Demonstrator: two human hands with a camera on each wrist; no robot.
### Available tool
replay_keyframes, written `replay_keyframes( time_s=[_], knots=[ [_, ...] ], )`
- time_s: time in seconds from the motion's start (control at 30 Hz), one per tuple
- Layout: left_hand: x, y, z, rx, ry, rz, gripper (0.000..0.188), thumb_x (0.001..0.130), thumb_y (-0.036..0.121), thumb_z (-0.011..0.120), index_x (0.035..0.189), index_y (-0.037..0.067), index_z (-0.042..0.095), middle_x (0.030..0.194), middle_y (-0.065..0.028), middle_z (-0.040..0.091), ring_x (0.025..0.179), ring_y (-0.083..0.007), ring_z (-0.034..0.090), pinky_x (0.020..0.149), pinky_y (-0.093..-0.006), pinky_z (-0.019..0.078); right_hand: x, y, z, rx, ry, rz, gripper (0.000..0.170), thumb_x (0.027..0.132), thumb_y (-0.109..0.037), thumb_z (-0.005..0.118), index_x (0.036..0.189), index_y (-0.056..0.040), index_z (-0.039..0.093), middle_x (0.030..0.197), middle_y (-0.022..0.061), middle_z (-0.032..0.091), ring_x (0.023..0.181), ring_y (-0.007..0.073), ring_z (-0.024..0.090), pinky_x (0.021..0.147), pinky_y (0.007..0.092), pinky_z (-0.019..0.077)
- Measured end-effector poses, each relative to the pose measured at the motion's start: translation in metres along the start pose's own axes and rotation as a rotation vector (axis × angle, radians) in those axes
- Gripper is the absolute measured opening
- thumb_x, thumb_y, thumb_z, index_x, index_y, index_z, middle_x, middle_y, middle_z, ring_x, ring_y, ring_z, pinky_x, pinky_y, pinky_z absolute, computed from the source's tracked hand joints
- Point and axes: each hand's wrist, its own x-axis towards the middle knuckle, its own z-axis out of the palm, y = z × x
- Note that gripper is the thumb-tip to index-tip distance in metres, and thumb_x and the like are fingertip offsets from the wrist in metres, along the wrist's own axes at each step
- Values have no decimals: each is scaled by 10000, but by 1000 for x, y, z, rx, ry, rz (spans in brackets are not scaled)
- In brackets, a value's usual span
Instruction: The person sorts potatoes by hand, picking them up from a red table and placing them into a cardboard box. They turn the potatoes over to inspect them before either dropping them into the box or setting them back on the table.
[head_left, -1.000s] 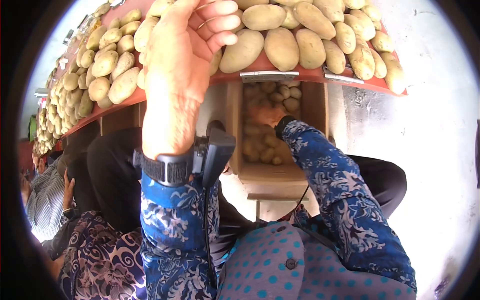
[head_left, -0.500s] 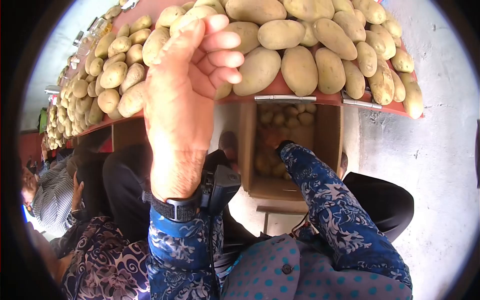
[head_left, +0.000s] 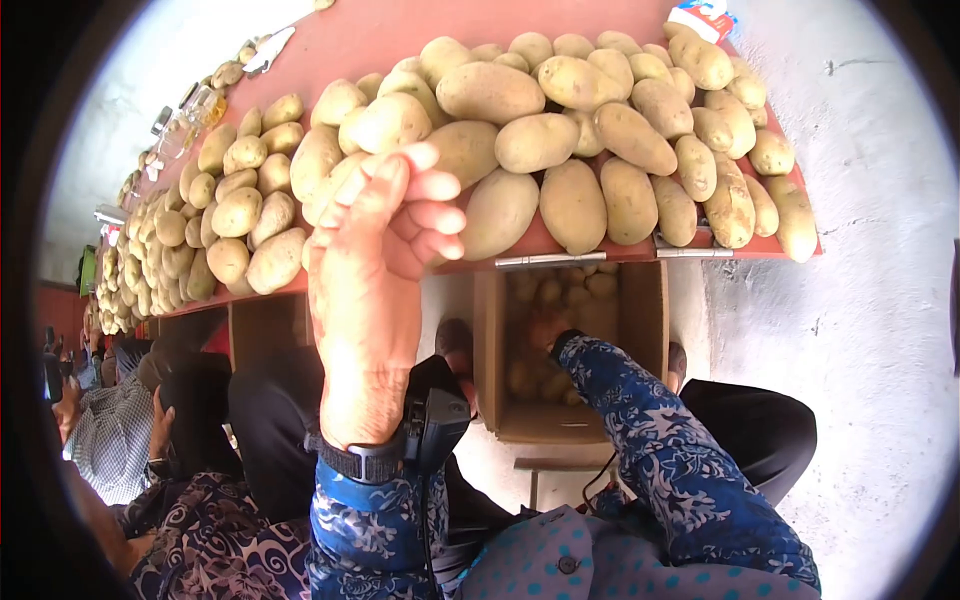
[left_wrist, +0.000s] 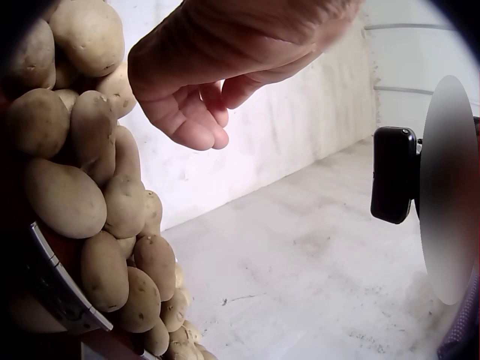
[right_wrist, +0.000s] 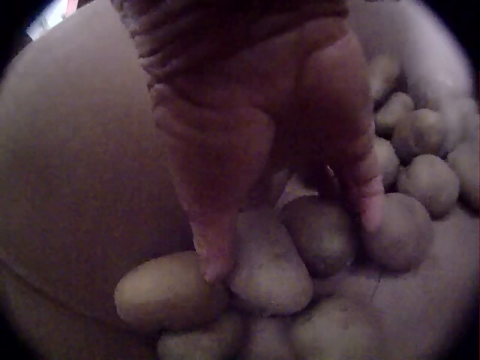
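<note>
In the head view my left hand (head_left: 370,260) is raised in front of the table's heap of potatoes (head_left: 572,205). Its fingers curl loosely with nothing between them, as the left wrist view shows too. My right hand (right_wrist: 255,127) reaches down into a cardboard box (head_left: 490,345) under the table edge. Thumb and fingers point downward, spread over several potatoes (right_wrist: 270,270) in the box. The thumb tip touches between two of them, and a fingertip lies against a round potato (right_wrist: 397,232) at right. Behind the palm, the other fingers are partly hidden.
Potatoes are heaped along the red table (head_left: 380,40), with metal clips (head_left: 545,260) at its edge. A glass jar (head_left: 205,105) stands at far left, a red-and-white packet (head_left: 703,20) at the back right. Another person (head_left: 205,540) sits to my left. A pale wall (left_wrist: 300,112) shows beyond.
The head view has tilted up, so table and box sit lower and more tabletop shows. My left hand has stayed raised, its fingers slightly more curled. My right hand has stayed in the box.
</note>
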Motion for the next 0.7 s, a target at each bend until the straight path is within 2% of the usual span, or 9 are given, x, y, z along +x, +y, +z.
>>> replay_keyframes(
  time_s=[0.07,0.1,0.17,0.3,0.4,0.5,0.57,0.67,0.7],
  knots=[
    [0,-2,2,-1,1,7,299,942,254,553,1079,-8,598,875,-75,655,707,-127,602,595,-260,501,2,9,10,-57,-171,41,305,845,-182,490,1057,-37,654,1131,187,619,1064,334,582,898,452,467],
    [-1,-3,3,-10,-2,-9,293,943,256,554,1075,-2,600,869,-71,655,706,-127,603,595,-260,502,-3,13,17,-64,-164,42,305,845,-182,490,1057,-37,654,1131,187,619,1064,334,582,898,452,467],
    [0,-5,6,-42,-23,-34,272,946,255,553,1061,14,606,854,-64,657,693,-128,605,590,-259,507,-15,17,28,77,210,18,334,841,-184,480,1091,-33,642,1140,197,623,1064,352,586,926,451,453],
    [4,-9,10,-64,-13,-59,255,947,240,554,1048,13,612,851,-66,659,673,-127,607,581,-255,514,-30,8,11,222,164,112,348,844,-198,480,1115,-48,637,1136,202,627,1048,354,597,934,458,449],
    [5,-13,15,-53,-44,-44,259,946,239,557,1047,10,619,844,-65,659,681,-127,611,583,-257,515,-44,10,4,102,342,52,326,855,-222,478,1095,-71,639,1095,189,641,1012,337,611,905,464,461],
    [6,-13,21,-61,-59,-51,264,947,238,554,1051,6,626,839,-66,660,683,-130,617,575,-258,515,-58,19,-5,49,174,-4,294,836,-253,525,1048,-88,644,1050,189,645,958,342,620,859,460,480],
    [7,-14,24,-80,-72,-43,265,947,237,553,1053,6,627,839,-66,661,681,-130,619,573,-259,515,-70,26,-17,193,-93,-21,312,788,-294,590,1009,-81,640,970,189,653,895,350,627,794,455,502],
    [9,-14,29,-80,-87,-46,261,947,235,552,1053,8,624,841,-64,661,675,-126,617,568,-254,513,-81,46,-1,128,-33,-141,338,762,-317,617,997,-74,633,918,195,658,863,364,630,763,456,508],
    [9,-13,34,-82,-79,-51,231,942,207,552,1032,12,639,826,-58,661,665,-117,611,565,-243,500,-88,39,-24,119,-27,-128,338,762,-317,617,997,-74,633,918,195,658,863,364,630,763,456,508]
  ],
)
